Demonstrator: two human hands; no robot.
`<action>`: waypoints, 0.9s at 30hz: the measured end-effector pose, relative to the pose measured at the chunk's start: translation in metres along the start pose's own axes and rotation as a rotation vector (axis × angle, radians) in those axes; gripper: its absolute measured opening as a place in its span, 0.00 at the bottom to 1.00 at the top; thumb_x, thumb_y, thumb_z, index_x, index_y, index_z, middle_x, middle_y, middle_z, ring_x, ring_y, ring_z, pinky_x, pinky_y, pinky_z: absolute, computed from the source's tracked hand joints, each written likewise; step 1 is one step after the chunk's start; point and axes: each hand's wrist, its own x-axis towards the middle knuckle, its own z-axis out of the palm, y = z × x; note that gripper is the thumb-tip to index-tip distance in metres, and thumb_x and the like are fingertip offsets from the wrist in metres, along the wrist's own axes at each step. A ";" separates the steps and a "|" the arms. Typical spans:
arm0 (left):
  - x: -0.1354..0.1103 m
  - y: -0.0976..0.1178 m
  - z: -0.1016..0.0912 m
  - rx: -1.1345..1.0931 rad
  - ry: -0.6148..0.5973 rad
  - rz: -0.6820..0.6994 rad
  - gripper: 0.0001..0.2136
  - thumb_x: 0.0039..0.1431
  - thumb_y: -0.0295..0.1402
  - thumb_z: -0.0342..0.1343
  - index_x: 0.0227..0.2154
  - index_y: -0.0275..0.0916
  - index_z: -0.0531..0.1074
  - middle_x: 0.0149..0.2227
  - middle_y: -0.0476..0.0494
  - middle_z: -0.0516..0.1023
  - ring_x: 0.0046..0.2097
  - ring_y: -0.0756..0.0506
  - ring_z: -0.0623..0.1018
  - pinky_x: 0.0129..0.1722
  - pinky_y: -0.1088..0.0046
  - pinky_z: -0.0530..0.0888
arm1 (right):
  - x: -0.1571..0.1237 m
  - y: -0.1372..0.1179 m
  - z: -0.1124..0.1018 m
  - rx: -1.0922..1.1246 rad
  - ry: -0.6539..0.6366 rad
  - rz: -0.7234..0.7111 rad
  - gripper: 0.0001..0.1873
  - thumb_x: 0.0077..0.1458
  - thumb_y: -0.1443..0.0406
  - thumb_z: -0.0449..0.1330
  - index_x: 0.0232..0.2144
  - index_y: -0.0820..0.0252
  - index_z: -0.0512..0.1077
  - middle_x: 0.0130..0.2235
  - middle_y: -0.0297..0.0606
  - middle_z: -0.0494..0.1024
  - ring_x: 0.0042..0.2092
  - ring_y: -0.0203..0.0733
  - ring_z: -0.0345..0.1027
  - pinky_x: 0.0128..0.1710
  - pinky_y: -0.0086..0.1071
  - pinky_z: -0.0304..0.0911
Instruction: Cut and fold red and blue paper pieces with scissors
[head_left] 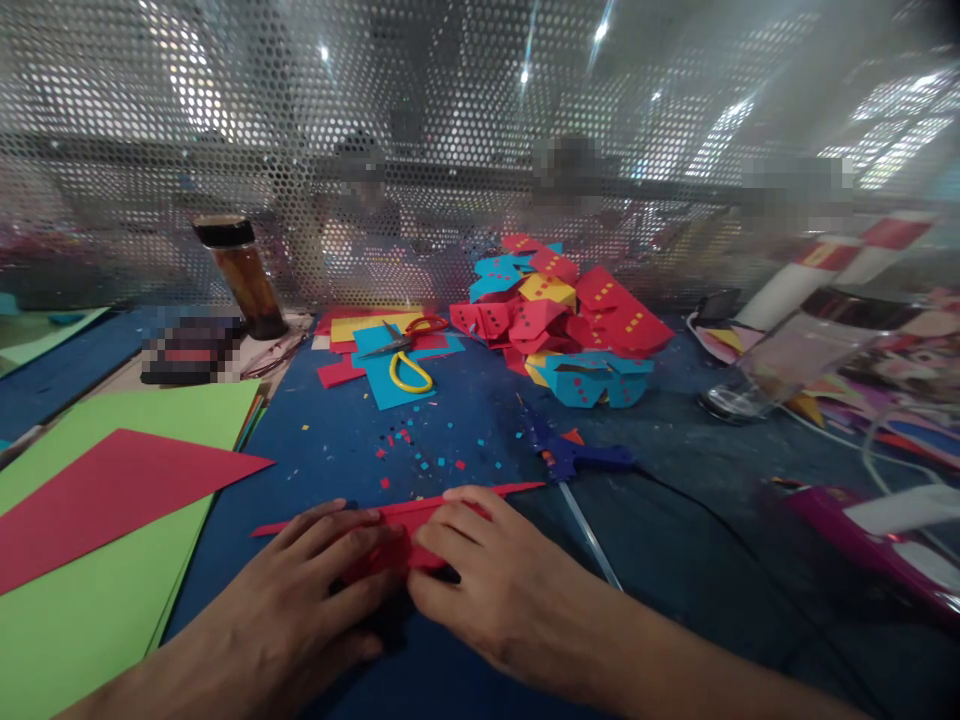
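Observation:
A folded red paper lies on the blue table close to the near edge. My left hand rests on its left part with the fingers laid flat and pressing down. My right hand presses on its right part, fingertips bent onto the fold. The two hands meet over the paper and hide its middle. A thin red tip sticks out to the right past my right hand.
Green sheets with a red sheet on top lie at the left. Scissors sit on coloured paper further back. A pile of folded paper pieces stands behind. A blue glue gun, jars and a perforated screen are nearby.

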 end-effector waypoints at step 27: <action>0.030 0.024 0.011 -0.296 0.090 -0.439 0.07 0.54 0.22 0.54 0.27 0.42 0.69 0.35 0.49 0.72 0.39 0.42 0.68 0.40 0.62 0.65 | 0.011 -0.014 0.021 0.282 0.107 0.427 0.05 0.55 0.69 0.55 0.36 0.60 0.66 0.42 0.40 0.70 0.45 0.46 0.58 0.46 0.39 0.54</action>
